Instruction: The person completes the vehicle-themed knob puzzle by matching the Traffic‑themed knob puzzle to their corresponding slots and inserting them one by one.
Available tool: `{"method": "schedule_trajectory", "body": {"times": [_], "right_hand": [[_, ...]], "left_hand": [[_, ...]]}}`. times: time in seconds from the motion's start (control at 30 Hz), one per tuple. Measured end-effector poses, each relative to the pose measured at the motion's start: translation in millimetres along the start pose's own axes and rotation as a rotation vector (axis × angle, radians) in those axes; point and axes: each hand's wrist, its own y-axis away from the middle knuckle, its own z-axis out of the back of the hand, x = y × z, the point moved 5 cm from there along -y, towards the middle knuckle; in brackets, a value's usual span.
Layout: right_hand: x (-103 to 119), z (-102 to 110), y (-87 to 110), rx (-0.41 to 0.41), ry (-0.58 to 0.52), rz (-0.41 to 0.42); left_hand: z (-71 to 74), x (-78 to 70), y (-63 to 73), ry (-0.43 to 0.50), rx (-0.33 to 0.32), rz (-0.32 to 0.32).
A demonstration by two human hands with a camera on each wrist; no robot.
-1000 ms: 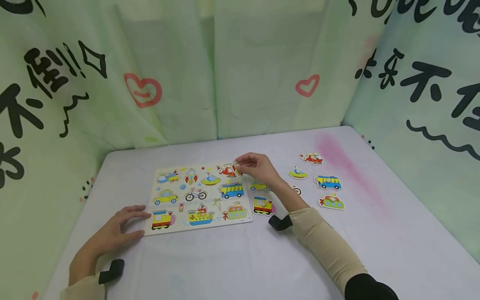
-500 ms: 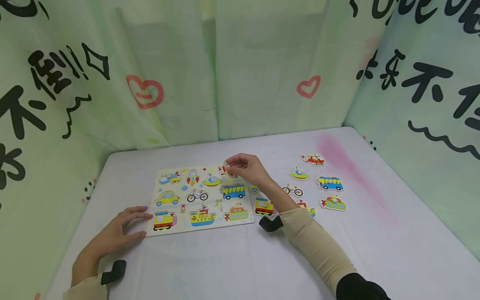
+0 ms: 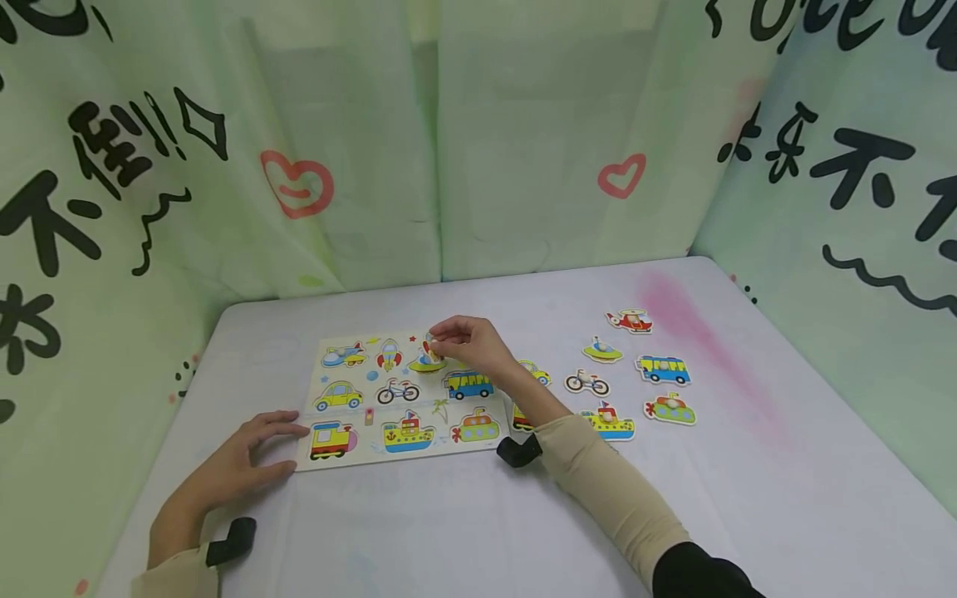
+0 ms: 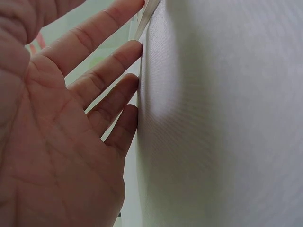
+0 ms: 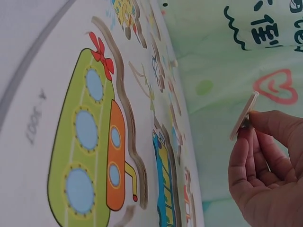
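In the head view a white puzzle board (image 3: pixel 441 411) printed with vehicles lies on the table. My right hand (image 3: pixel 474 345) pinches a small puzzle piece (image 3: pixel 431 349) between thumb and fingers, over the board's upper part near the flying saucer picture. The right wrist view shows this thin wooden piece (image 5: pixel 245 116) edge-on, raised off the board, so its picture is hidden there. My left hand (image 3: pixel 235 465) rests at the board's left edge, thumb and fingers spread. In the left wrist view its fingers (image 4: pixel 102 73) are extended, fingertips on the white tablecloth and at the board's edge.
Several loose pieces lie right of the board, among them a helicopter (image 3: pixel 630 321), a bus (image 3: pixel 663 370), a bicycle (image 3: pixel 586 382), a submarine (image 3: pixel 669 409) and a ship (image 3: pixel 611 423). The right forearm partly covers a train piece (image 3: pixel 521 419). Printed curtains (image 3: pixel 523 224) hang behind the table.
My right hand has moved left over the board with the piece, from its upper right corner to beside the flying saucer picture. The left hand stays at the board's edge.
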Motion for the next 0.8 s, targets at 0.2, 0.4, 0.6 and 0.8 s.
{"method": "schedule_trajectory", "body": {"times": [0.2, 0.4, 0.6, 0.8], "right_hand": [[-3.6, -13.8, -6.8, 0.021, 0.017, 0.005], [-5.2, -28.8, -14.1, 0.048, 0.046, 0.019], [-6.0, -37.8, -19.9, 0.051, 0.083, 0.009], [-1.3, -43.3, -22.7, 0.061, 0.106, 0.001]], "left_hand": [[-1.3, 0.7, 0.5, -0.012, 0.004, 0.005], [-1.2, 1.1, 3.5, -0.034, 0.002, 0.027], [-0.4, 0.1, 3.6, -0.035, -0.004, 0.003], [-0.9, -0.5, -0.4, -0.033, -0.006, 0.000]]}}
